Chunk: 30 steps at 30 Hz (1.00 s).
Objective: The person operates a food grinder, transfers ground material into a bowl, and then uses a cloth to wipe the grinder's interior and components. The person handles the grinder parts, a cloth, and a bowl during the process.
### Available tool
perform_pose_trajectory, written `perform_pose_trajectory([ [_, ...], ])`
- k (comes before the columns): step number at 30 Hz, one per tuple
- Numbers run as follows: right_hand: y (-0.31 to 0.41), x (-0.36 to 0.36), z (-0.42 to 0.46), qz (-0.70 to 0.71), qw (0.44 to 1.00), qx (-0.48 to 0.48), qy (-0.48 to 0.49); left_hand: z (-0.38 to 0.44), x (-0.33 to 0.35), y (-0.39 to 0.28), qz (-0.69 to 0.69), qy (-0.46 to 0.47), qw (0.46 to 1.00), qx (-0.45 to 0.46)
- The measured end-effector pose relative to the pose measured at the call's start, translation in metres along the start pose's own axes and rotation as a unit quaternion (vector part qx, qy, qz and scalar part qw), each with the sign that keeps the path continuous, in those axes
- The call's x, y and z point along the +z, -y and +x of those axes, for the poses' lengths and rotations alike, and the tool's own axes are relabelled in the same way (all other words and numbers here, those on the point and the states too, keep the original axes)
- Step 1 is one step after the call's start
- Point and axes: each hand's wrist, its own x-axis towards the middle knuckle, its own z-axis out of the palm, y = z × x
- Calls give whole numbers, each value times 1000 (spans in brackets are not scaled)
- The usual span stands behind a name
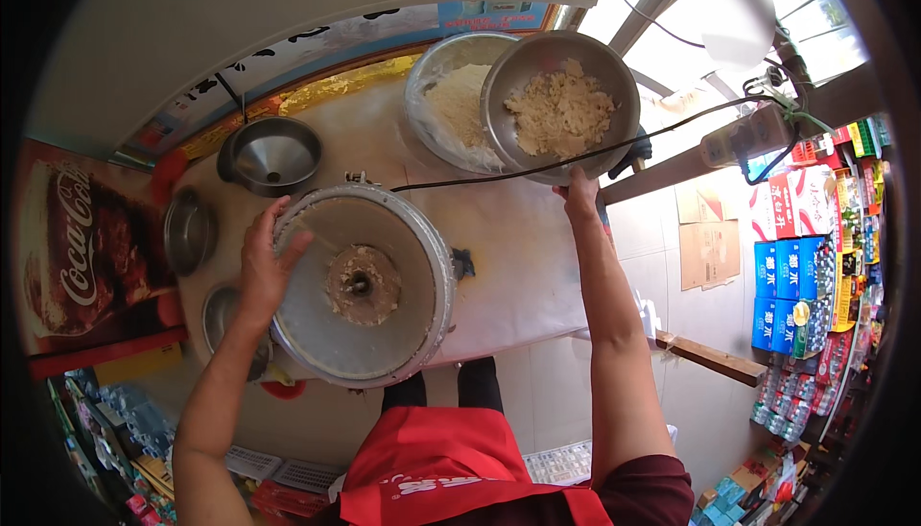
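Observation:
My right hand (pixel 578 193) grips the near rim of a steel bowl (pixel 504 119) that holds a pale, crumbly dough-like mass (pixel 561 112). This bowl overlaps a larger basin (pixel 416 98) lined with clear plastic, with pale yellowish powder or meal (pixel 460 101) inside. At the left rim of a wide round metal drum (pixel 302 324), my left hand (pixel 262 260) has its fingers and thumb apart; whether it touches the rim is hard to tell. In the drum's middle, a hub (pixel 363 285) with a short shaft is coated in pale crumbs.
Steel bowls (pixel 277 155) (pixel 191 231) (pixel 223 313) stand along the table's left side. A black cable (pixel 489 179) stretches above the covered table (pixel 511 260) to a power strip (pixel 745 139). Right of the table are a wooden bar (pixel 709 358) and stacked blue cartons (pixel 784 295); a Coca-Cola cooler (pixel 86 252) stands left.

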Motion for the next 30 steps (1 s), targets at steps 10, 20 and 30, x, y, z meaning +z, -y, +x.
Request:
perform_pose_trajectory([
  [10, 70, 66, 45, -443, 793, -410, -84, 0, -4, -15, 61, -20, 998, 12],
  [20, 87, 62, 81, -579, 638, -503, -69, 6, 3, -20, 46, -9, 999, 12],
  [30, 113, 80, 44, -384, 784, -486, -43, 2, 2, -15, 45, -11, 999, 3],
])
